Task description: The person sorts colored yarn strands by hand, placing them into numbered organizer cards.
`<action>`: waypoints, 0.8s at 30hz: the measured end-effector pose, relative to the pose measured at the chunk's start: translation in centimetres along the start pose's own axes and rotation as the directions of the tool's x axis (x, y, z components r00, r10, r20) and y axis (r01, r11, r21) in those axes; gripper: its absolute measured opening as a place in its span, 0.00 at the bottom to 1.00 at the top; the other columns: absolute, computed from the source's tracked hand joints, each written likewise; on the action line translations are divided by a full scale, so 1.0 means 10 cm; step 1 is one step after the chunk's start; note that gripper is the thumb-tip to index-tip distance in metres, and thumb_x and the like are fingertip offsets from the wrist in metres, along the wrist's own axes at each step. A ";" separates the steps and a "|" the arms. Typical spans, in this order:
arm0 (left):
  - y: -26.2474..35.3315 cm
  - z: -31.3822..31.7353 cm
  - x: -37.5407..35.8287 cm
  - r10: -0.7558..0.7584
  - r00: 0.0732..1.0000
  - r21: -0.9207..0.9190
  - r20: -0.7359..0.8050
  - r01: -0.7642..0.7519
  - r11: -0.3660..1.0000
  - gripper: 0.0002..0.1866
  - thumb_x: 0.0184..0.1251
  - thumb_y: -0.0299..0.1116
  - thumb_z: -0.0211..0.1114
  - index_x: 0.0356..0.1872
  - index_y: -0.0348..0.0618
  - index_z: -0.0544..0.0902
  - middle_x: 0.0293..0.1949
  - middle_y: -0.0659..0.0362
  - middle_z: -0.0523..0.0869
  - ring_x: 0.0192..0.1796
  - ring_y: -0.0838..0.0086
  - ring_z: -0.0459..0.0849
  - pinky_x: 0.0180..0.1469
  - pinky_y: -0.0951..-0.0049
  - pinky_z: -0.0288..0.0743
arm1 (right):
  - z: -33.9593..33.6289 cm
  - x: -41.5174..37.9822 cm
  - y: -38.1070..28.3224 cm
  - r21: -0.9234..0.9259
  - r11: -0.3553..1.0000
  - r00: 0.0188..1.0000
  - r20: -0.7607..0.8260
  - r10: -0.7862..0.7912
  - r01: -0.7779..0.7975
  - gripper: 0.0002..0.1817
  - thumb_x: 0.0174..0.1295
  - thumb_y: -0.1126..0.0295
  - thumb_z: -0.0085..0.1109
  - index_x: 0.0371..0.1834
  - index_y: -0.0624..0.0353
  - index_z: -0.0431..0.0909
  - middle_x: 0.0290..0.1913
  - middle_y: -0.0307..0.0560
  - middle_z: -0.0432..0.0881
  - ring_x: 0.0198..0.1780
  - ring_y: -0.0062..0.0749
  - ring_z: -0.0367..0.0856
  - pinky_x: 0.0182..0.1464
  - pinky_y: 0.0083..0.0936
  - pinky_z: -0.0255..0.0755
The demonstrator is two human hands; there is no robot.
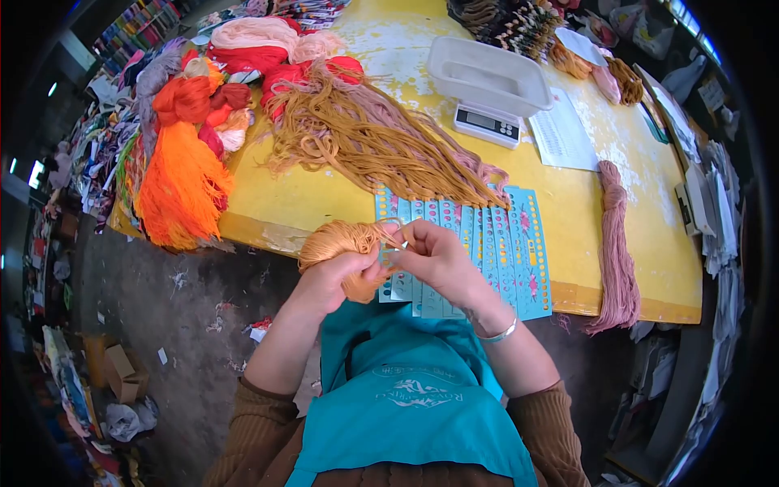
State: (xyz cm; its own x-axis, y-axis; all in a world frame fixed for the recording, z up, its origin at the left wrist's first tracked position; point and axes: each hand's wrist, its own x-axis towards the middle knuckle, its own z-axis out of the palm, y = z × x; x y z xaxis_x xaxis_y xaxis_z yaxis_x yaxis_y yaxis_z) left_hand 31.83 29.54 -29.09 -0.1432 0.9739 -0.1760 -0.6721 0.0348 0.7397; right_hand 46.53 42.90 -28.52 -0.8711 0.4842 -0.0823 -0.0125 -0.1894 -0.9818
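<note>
A bundled skein of light orange thread (341, 242) is gripped in my left hand (337, 280), just off the table's front edge. My right hand (438, 258) pinches strands at the skein's right end, its thumb and index finger pressed together. Under and behind the hands lie overlapping turquoise cards (519, 260) with rows of punched holes and printed flowers. Long mustard-brown and dusty-pink threads (389, 142) spread over the table and cover the far ends of the cards. My left fingertips are partly hidden by the thread.
Left on the yellow table (268, 215) sit orange thread (182, 187) and red and pink skeins (256, 45). A digital scale (487, 122) carries a clear plastic tray (487, 73). Beside it lies a paper sheet (564, 134). A mauve skein (617, 252) overhangs the front edge at right.
</note>
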 end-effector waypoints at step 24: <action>1.62 -2.35 -2.66 0.811 0.311 0.166 -0.495 -0.883 0.439 0.20 0.75 0.39 0.52 0.62 0.39 0.72 0.16 0.70 0.58 0.17 0.87 0.56 0.20 0.85 0.53 | -4.75 -1.08 -1.78 -0.504 0.812 -0.064 -0.858 -0.509 0.294 0.11 0.67 0.66 0.57 0.46 0.59 0.83 0.34 0.39 0.84 0.17 0.12 0.60 0.17 0.13 0.52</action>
State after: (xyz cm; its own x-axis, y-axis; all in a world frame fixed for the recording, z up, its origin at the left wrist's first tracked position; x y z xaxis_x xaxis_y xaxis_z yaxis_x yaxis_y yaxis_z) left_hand 7.65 -1.03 -27.72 -0.9496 0.2199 0.2236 -0.0484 -0.8074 0.5880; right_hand 79.48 81.56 -18.28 0.4835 0.7985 0.3587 -0.0187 0.4190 -0.9078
